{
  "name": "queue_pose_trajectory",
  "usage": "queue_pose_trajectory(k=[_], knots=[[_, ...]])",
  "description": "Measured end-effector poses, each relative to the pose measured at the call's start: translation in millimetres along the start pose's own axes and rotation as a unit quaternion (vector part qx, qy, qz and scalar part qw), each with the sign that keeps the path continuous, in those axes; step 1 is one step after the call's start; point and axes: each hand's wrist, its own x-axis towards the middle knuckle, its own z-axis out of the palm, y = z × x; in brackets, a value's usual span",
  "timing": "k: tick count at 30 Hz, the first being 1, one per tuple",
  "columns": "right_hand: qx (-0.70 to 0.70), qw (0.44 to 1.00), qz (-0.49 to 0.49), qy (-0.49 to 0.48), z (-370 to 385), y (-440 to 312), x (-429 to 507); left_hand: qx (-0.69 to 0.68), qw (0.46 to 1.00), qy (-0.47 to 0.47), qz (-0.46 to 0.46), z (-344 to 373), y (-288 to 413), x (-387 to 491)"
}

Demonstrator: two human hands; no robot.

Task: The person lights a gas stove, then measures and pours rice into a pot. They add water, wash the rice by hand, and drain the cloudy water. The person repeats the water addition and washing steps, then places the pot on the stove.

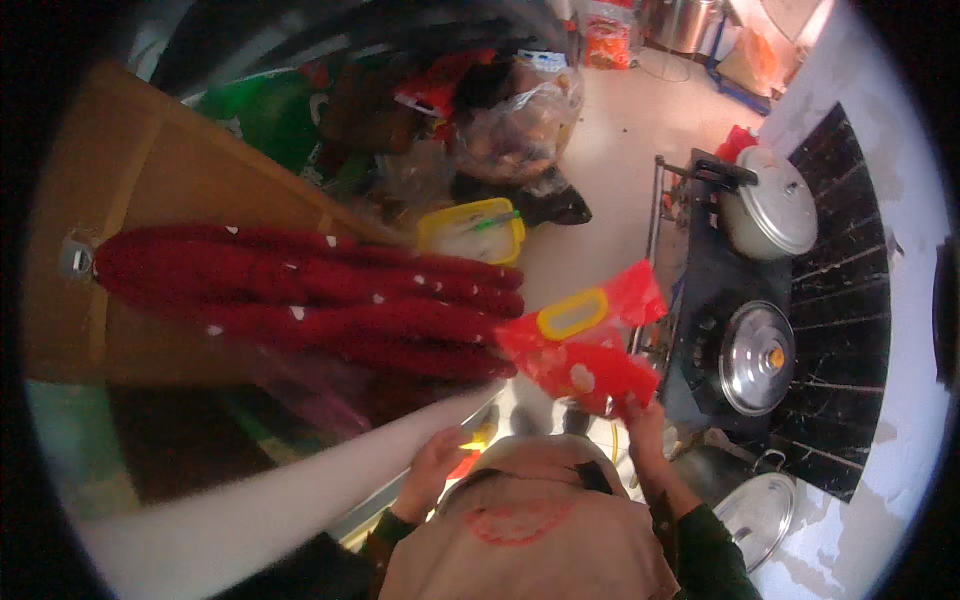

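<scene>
A red plastic package [592,367] with a yellow-rimmed oval on it is gripped at its lower right corner by my right hand [646,431]. It is raised over the floor beside the stove. Low in the view, my left hand [431,465] is near the white edge [420,442] on my left. Something small and yellow [480,436], with red-orange below it, shows by its fingers; blur hides whether the hand holds it. Part of it lies behind my beige apron [525,540].
A dark red cloth with white spots [315,292] hangs on the left by a brown panel [187,195]. A yellow-rimmed basket [514,225] and filled clear bags [517,127] are ahead. At right, a stove [679,322] bears a pressure cooker [765,202] and a lidded pot [756,360].
</scene>
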Motion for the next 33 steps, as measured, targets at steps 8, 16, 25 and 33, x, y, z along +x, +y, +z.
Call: queue_pose_trajectory(k=[8,16,25,33], knots=[[0.058,0.997,-0.036,0.047,65.2,-51.6,138.4,0.080,0.993,-0.090,0.002,-23.2,7.9,20.3],[0.046,0.998,0.012,-0.028,180.4,-85.3,276.8,-0.009,0.980,0.134,-0.150,-16.7,-4.1,28.1],[0.143,0.975,-0.047,-0.163,356.4,-111.6,415.8,-0.131,0.917,0.281,-0.251,27.9,5.4,43.4],[-0.220,0.923,-0.203,-0.241,513.5,-89.6,493.3,-0.209,0.873,0.332,-0.289,54.5,11.0,67.2]])
